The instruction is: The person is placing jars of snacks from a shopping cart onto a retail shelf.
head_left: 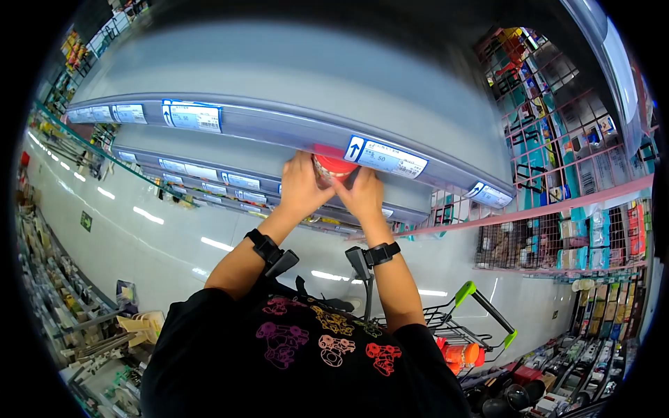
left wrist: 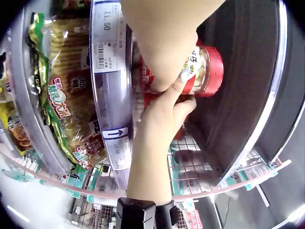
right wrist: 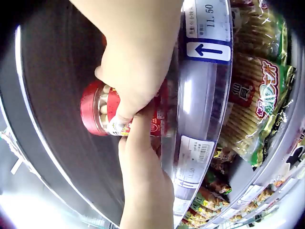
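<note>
A clear jar (head_left: 336, 166) with a red lid stands at the front edge of a shelf, between both hands. Pale round biscuits show through its wall beside a red and white label (right wrist: 113, 102). My left hand (head_left: 304, 187) grips one side of the jar. From the other side my right hand (head_left: 364, 194) holds it, the thumbs close together at the front. In the left wrist view the jar's red lid (left wrist: 214, 71) faces into the shelf space, with the hands covering much of the label.
A price-tagged shelf edge (head_left: 279, 132) runs just above the hands. Bagged noodle-like sticks (right wrist: 255, 90) lie on the neighbouring shelf. Pink wire racks (head_left: 543, 139) stand at right. Behind my right arm is a shopping cart (head_left: 481, 313) holding orange-lidded jars (head_left: 463, 354).
</note>
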A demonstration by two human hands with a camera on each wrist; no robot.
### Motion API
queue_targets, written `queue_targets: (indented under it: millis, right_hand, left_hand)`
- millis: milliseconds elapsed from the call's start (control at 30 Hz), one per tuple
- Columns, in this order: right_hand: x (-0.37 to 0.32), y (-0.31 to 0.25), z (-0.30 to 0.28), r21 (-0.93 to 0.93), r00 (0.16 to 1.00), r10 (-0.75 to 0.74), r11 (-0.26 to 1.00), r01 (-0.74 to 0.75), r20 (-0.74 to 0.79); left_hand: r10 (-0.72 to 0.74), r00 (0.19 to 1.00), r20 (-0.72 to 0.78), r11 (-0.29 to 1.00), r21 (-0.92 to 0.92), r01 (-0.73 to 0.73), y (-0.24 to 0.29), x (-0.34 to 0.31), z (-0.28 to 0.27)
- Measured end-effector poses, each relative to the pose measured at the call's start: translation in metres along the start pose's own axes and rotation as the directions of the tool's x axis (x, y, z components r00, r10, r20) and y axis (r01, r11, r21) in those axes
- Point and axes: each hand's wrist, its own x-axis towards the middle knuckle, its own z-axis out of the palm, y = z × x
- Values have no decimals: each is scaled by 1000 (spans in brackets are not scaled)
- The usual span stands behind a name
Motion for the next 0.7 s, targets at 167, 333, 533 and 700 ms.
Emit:
queue_targets:
  millis: [167,333,533,700]
  right_hand:
    - [3,2,0,31,1000,-5,1000,4,17]
    - [1,5,2,-14,999,22,1000,-21,50]
    - [1,9,5,-13,986,97,995,-96,133]
    - [3,2,-1,-2,993,28,1000,-28,115]
  left_hand:
    - [2,999,49,1000,-21,-1,-5,0,-4]
    - [-7,995,96,989,-145,21,-13,6,-5]
    - [-51,994,97,980,-186,68,-16,8,-2]
    - [-87,995,55,987,-130,93,-11,4,-1]
